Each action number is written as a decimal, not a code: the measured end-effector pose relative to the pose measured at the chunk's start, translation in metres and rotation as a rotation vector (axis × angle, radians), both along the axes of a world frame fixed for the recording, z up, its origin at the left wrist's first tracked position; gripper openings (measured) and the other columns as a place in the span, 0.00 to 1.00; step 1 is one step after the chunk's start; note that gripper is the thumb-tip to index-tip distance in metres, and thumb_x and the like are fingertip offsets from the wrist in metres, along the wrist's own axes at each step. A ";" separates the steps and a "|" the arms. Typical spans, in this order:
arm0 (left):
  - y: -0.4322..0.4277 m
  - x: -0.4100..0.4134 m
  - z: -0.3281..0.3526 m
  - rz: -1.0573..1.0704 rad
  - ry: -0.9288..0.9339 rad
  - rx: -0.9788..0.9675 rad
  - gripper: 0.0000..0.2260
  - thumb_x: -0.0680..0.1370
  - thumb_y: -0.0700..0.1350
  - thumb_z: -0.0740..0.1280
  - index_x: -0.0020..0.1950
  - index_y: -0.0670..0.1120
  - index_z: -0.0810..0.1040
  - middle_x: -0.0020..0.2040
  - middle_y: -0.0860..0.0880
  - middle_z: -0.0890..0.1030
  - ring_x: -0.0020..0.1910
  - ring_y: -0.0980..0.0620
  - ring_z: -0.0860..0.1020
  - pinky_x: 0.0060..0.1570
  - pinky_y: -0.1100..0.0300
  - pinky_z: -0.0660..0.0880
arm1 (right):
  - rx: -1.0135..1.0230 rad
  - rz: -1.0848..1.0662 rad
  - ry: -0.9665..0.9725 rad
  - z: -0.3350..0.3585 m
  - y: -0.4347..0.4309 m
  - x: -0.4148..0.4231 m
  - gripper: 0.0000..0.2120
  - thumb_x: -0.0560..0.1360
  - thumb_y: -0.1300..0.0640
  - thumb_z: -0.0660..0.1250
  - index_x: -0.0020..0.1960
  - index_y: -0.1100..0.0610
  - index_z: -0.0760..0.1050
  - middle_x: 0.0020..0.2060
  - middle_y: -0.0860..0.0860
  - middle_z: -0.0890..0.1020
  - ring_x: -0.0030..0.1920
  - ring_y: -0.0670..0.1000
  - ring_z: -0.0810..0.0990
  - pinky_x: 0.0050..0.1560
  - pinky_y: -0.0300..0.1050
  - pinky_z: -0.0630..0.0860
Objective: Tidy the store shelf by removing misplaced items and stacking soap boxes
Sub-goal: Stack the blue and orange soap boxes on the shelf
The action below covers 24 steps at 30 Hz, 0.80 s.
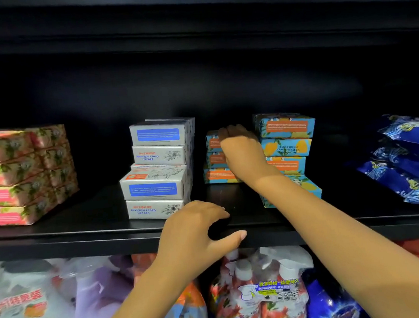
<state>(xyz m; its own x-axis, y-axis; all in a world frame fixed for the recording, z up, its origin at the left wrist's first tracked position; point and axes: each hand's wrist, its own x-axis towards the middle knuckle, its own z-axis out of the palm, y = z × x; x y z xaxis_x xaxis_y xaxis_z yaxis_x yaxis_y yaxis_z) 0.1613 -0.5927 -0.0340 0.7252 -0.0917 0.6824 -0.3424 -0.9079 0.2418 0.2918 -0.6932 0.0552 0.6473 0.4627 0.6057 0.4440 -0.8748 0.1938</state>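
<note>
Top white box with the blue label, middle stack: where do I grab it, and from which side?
Grip the top white box by its two short ends, coming from the front. It lies flat, long face forward, with bare shelf left of it and a gap before the blue stack on its right. Another box seems to sit behind it, blocking a front-to-back pinch.

The single camera sat on my head, in front of the shelf (84,241) and slightly above its board. It faced forward and down, close to the shelf, and its wide lens also took in the level below.
</note>
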 end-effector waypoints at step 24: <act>-0.009 -0.006 0.021 -0.041 0.153 -0.037 0.30 0.67 0.69 0.58 0.59 0.53 0.80 0.56 0.60 0.80 0.58 0.62 0.74 0.50 0.80 0.61 | 0.264 0.328 -0.168 -0.020 -0.131 -0.077 0.18 0.71 0.46 0.63 0.53 0.58 0.74 0.45 0.51 0.76 0.47 0.52 0.74 0.41 0.42 0.71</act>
<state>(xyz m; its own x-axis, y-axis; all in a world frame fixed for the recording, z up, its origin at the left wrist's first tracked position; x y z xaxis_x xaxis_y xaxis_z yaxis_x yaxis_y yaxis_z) 0.1549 -0.6020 -0.0133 0.8172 -0.1000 0.5677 -0.3355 -0.8834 0.3273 0.2150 -0.8243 0.0348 0.3746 0.4427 0.8147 0.6872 -0.7224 0.0766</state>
